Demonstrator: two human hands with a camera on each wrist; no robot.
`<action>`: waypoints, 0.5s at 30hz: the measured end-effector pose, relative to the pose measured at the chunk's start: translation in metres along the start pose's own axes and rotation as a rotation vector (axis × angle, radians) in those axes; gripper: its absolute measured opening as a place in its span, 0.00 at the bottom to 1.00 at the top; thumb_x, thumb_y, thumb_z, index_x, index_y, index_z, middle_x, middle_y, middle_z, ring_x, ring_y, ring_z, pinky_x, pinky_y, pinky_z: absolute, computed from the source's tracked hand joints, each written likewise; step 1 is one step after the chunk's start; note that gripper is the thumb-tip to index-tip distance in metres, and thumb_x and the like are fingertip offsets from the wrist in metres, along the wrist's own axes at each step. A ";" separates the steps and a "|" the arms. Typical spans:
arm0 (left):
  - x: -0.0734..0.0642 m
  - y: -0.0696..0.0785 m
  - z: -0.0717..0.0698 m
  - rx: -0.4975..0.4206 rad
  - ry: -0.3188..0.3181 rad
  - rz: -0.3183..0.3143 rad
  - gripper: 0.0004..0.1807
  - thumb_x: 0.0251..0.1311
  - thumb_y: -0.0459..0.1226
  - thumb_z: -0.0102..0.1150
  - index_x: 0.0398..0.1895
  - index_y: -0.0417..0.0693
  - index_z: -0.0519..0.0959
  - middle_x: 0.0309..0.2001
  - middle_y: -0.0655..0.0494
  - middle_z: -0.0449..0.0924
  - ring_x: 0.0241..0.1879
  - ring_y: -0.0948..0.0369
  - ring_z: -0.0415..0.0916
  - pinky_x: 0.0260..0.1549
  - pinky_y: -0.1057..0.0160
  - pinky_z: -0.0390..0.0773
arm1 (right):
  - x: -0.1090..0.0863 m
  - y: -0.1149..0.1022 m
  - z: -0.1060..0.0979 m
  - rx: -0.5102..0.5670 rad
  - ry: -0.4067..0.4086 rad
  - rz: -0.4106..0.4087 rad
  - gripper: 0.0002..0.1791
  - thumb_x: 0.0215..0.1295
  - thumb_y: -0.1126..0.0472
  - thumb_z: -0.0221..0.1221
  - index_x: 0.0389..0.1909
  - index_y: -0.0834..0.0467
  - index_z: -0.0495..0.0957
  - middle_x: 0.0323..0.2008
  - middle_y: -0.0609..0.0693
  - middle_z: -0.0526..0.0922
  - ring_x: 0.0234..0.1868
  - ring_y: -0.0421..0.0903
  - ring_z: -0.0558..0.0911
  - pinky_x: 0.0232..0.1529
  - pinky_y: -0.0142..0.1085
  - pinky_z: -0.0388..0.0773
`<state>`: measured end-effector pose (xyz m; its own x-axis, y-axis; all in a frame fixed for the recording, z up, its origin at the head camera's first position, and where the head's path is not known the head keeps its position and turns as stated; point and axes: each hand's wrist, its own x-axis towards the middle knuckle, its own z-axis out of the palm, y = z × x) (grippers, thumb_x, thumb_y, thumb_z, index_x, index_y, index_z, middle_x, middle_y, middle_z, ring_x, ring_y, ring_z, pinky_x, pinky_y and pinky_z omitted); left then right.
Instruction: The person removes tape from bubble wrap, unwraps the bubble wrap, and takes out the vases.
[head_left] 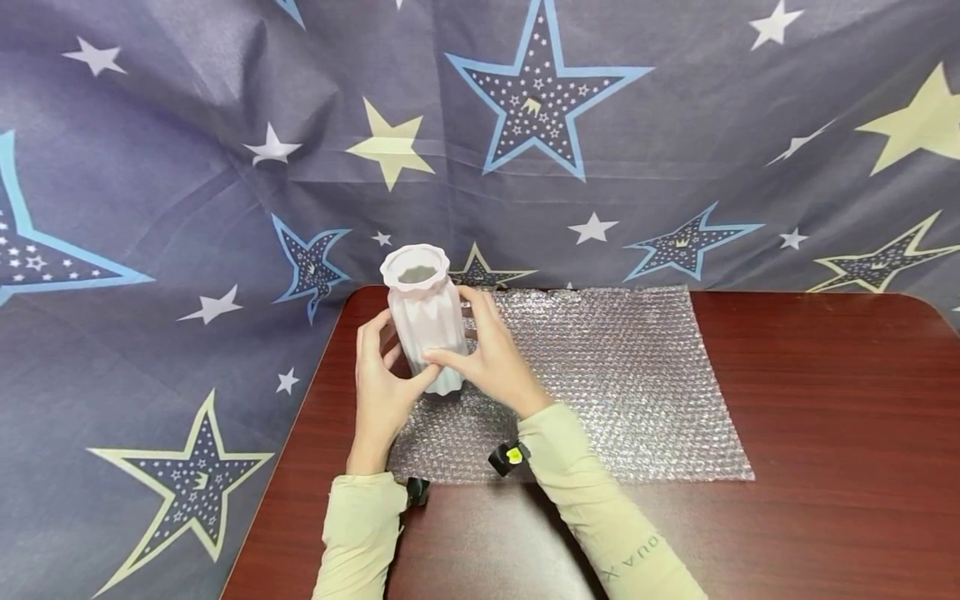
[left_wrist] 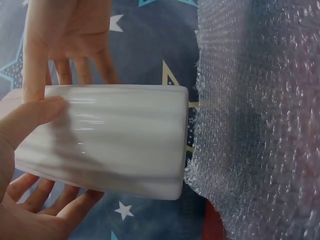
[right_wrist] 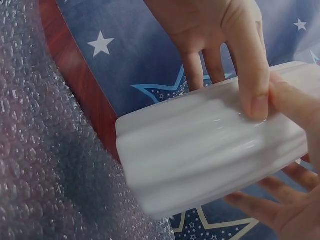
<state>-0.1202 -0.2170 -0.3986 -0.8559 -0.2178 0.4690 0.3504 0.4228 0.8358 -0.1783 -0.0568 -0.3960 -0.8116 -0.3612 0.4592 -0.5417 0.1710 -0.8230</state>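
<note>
Both hands grip a white fluted vase with a scalloped rim, its mouth facing up and tilted slightly in the head view. On the left side, my left hand wraps its fingers round the wall, thumb across the front. My right hand holds the opposite side, its thumb meeting the left one on the front face. Both wrist views show the smooth, glossy vase body between the two hands, with its base raised over a sheet of bubble wrap. The far fingers are partly hidden behind the vase.
The bubble wrap lies flat on a dark red wooden table, reaching near its back edge. A dark blue curtain printed with stars hangs behind and to the left. Black straps with small devices sit at the wrists.
</note>
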 end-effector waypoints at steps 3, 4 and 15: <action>0.001 -0.002 -0.002 0.002 0.024 -0.003 0.47 0.43 0.28 0.78 0.69 0.43 0.65 0.60 0.45 0.66 0.64 0.54 0.68 0.59 0.48 0.76 | 0.002 -0.001 0.004 -0.005 -0.002 -0.005 0.47 0.53 0.52 0.74 0.71 0.56 0.60 0.59 0.53 0.69 0.61 0.46 0.74 0.58 0.31 0.77; 0.001 -0.003 -0.003 0.000 0.031 -0.005 0.47 0.42 0.27 0.78 0.69 0.43 0.65 0.60 0.45 0.66 0.63 0.54 0.69 0.58 0.48 0.76 | 0.003 -0.001 0.005 -0.008 -0.005 -0.008 0.47 0.53 0.52 0.74 0.71 0.56 0.60 0.59 0.53 0.69 0.61 0.46 0.74 0.58 0.31 0.77; 0.005 -0.009 -0.012 -0.004 0.085 -0.038 0.47 0.42 0.27 0.78 0.68 0.42 0.66 0.58 0.46 0.67 0.62 0.54 0.70 0.57 0.48 0.77 | 0.013 -0.004 0.011 -0.079 -0.026 -0.037 0.44 0.57 0.48 0.71 0.73 0.50 0.61 0.61 0.50 0.71 0.58 0.44 0.75 0.58 0.39 0.78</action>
<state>-0.1230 -0.2324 -0.4007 -0.8335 -0.3074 0.4591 0.3198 0.4091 0.8546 -0.1840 -0.0725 -0.3909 -0.7852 -0.3921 0.4794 -0.5878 0.2283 -0.7761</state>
